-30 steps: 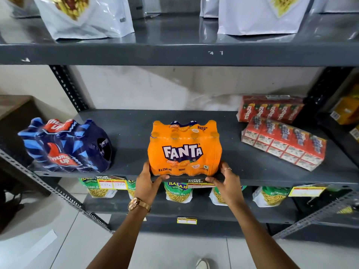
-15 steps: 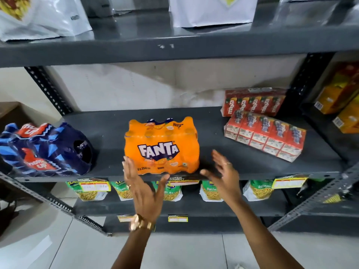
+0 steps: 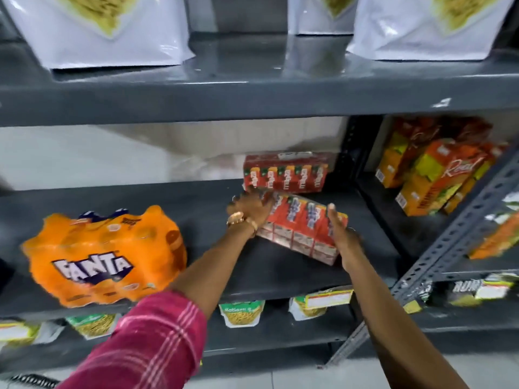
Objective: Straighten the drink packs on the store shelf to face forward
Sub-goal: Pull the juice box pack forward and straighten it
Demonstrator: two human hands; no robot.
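Grey metal store shelving (image 3: 252, 99), seen from just in front and slightly above, blurred by motion. Nearest, at the bottom, a red checked sleeve (image 3: 146, 341) on the left arm; below the middle board, green snack pouches (image 3: 241, 313) and a price label (image 3: 328, 298) at the board's front edge. On the middle board (image 3: 213, 209), at the left front, an orange Fanta pack (image 3: 104, 256), logo turned forward, free of both hands. Further right, a red carton pack (image 3: 300, 226) lying at an angle on the board, its left end deeper in than its right end. Left hand (image 3: 248, 210), with a gold watch (image 3: 238, 219) at the wrist, spread open and laid against the left end of this pack. Right hand (image 3: 341, 231) open too, fingers upward, pressed flat on the right end; no closed grasp, only the pack between two palms. Behind, touching or almost touching it, a second red carton pack (image 3: 286, 175) standing square against the pale back wall (image 3: 140, 153). In the next bay to the right, orange juice boxes (image 3: 432, 175), leaning. On top, white pouches (image 3: 106, 29) in a row.
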